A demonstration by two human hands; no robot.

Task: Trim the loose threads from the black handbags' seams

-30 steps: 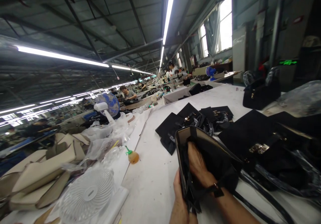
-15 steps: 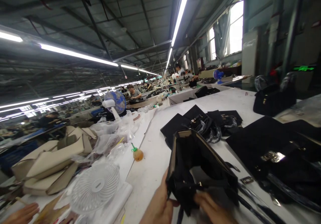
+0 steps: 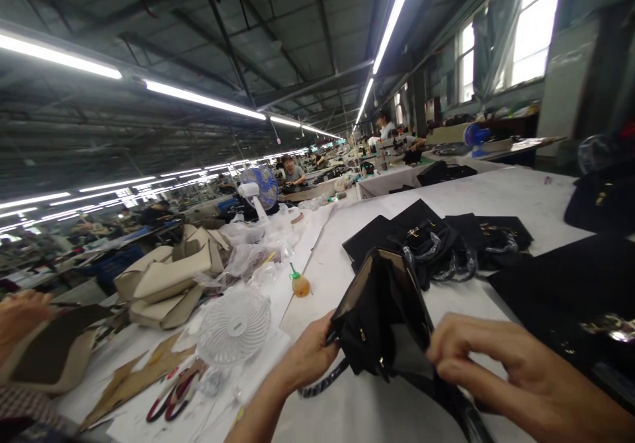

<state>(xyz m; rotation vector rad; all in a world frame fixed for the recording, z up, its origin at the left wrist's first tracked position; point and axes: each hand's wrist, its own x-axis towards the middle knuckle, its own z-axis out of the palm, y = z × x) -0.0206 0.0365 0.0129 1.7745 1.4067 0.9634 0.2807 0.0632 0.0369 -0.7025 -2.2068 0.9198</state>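
Observation:
A black handbag [image 3: 357, 317] is held up above the white table, its mouth open toward me and its tan-edged lining and small gold zipper pulls showing. My left hand [image 3: 312, 354] grips the bag's left side, fingers partly hidden behind it. With thumb and fingers closed, my right hand [image 3: 489, 357] pinches the right edge of the opening. A plastic-wrapped handle [image 3: 325, 380] hangs below my left hand. Just beyond lie several black bags [image 3: 421, 238] with wrapped handles and gold fittings.
A white fan [image 3: 235, 327], red-handled scissors [image 3: 173, 393] and a small orange bottle with a green spout [image 3: 300, 284] stand or lie left. Beige bag pieces [image 3: 173, 274] pile behind. Another person's hand [image 3: 24, 317] is at far left. More black bags [image 3: 585, 304] lie right.
My right hand has come out of the bag's lower front and now grips its right edge. The bag has turned and its mouth is spread. The view has swung left.

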